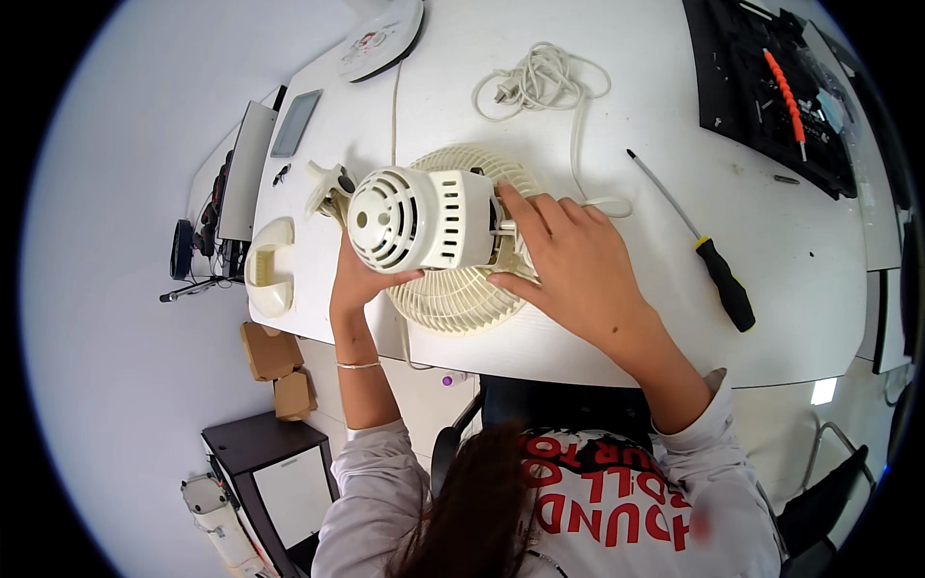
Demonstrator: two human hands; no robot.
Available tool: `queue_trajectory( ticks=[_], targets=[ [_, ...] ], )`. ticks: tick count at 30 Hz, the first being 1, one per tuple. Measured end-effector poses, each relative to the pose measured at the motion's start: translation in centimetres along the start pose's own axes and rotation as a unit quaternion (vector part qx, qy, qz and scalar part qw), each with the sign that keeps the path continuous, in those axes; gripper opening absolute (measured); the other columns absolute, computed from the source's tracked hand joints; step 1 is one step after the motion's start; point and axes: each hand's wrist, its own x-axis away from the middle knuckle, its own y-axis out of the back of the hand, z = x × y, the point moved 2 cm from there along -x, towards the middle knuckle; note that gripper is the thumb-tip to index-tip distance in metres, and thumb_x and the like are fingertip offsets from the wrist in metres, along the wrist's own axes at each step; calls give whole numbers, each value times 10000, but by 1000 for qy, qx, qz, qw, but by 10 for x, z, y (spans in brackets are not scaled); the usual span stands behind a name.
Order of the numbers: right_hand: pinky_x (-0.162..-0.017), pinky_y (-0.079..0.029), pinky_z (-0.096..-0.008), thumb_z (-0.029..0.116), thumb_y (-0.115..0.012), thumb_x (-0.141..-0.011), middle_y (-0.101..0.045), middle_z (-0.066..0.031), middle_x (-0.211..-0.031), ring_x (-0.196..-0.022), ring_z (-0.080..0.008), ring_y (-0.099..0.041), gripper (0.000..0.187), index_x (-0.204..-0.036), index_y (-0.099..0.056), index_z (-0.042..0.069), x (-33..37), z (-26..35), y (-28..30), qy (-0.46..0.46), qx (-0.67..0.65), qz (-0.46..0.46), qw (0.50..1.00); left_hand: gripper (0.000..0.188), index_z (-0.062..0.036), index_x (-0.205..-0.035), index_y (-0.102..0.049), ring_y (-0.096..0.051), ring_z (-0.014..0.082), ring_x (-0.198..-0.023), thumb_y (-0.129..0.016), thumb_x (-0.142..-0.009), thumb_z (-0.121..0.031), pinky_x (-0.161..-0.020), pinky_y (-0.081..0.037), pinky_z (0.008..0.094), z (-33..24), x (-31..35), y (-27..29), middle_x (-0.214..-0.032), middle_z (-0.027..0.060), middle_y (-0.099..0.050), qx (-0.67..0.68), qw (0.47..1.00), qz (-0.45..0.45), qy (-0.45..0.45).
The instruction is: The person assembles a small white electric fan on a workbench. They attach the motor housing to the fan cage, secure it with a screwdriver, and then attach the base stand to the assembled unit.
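Observation:
A cream fan motor housing (438, 220) with slotted vents lies sideways above a round fan grille (462, 299) on the white table. My left hand (358, 279) grips the housing's rounded end from below; its thumb shows along the lower edge and the other fingers are hidden behind. At the opposite end, my right hand (583, 255) is closed around the housing, with thumb below and fingers above. Dark and metal parts show in the gap beside those fingers. A cream clamp-like piece (323, 190) sits just left of the housing.
A black-and-yellow screwdriver (725, 284) lies to the right. Farther back are a coiled power cord (544, 82), a black tool case (747, 106) with an orange flexible shaft (785, 91), and a round white base (381, 43). A curved cream part (270, 270) rests at the left edge.

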Motion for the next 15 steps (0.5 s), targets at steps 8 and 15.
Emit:
queue_trajectory(
  ticks=[8,15],
  targets=[
    [-893,-436,-366,353,-792,-662,-515,-153,-1178,-1018,-299,-553,903,-1373,-353,8,-4,0,7,-8,-84,-5,996,1023,-51,-1367,-401,-513,220,-1203,-917,-489,-156,-1018,-426,381,9,-4,-1,-1335,113,-516,78,994,50,-55],
    [-970,-437,-390,350,-838,-591,-447,-213,-1341,-1199,-370,-483,1031,-1398,-301,-3,-29,-4,10,7,-167,3,986,998,-47,-1372,-389,-484,240,-1239,-901,-526,-174,-1048,-395,390,7,-5,-5,-1371,133,-481,78,994,25,-73]
  ],
)
